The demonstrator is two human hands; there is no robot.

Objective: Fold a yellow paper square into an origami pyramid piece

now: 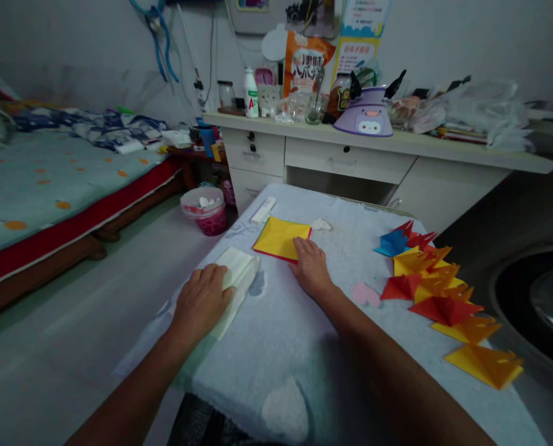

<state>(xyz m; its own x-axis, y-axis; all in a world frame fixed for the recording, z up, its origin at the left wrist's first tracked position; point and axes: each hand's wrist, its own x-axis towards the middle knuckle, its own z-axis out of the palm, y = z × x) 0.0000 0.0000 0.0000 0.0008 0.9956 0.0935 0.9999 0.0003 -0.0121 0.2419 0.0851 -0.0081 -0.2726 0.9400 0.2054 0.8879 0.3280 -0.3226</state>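
My left hand (203, 301) lies on a long, soft white pack (240, 265), which looks like tissues, near the table's left edge. Its fingers stretch over the top and the thumb is apart. A flat stack of square coloured paper (279, 236), yellow on top with red showing at the edges, is in front of me. My right hand (310, 263) rests its fingertips on the stack's right corner, fingers extended and thumb by the near edge. Down the right side of the table runs a row of several folded paper figures (448, 308) in red, yellow, orange and blue.
A pale cloth (276, 334) covers the table. On it are a small white stick-shaped case (263, 210), a crumpled white scrap (322, 224) and a pink heart shape (366, 294). Behind stands a cluttered white desk (314, 128); a bed (72, 167) and pink bucket (206, 214) are left.
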